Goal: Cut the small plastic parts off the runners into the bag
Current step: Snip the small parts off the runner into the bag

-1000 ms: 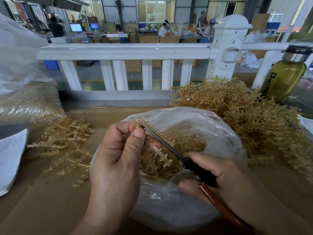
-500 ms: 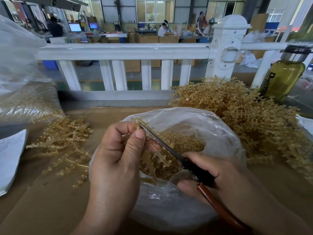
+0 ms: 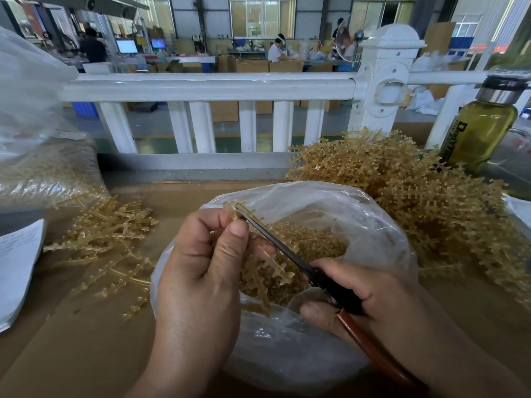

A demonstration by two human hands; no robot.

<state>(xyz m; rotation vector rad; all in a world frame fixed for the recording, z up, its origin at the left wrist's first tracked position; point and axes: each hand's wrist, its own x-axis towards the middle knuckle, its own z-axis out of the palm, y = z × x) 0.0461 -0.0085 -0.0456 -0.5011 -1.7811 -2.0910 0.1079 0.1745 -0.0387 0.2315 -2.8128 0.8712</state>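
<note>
My left hand (image 3: pixel 201 262) pinches an amber plastic runner (image 3: pixel 274 267) over the open mouth of a clear plastic bag (image 3: pixel 370 225). Small amber parts (image 3: pixel 313 242) fill the bottom of the bag. My right hand (image 3: pixel 370 297) grips scissors (image 3: pixel 287 251) with a black pivot and red-brown handles. The blades reach up and left to the runner's top end, right beside my left fingertips. Whether the blades are closed on the runner I cannot tell.
A big heap of uncut runners (image 3: pixel 425 208) lies to the right, a smaller pile of runners (image 3: pixel 106 239) to the left. A filled bag (image 3: pixel 43 173) and a paper sheet (image 3: pixel 17 262) sit at the left, a green bottle (image 3: pixel 479 130) at the right. A white railing (image 3: pixel 207 87) borders the cardboard-covered table (image 3: pixel 71 340).
The scissor tips have crept slightly up along the runner toward my left fingertips. Both hands stay over the bag in nearly the same place.
</note>
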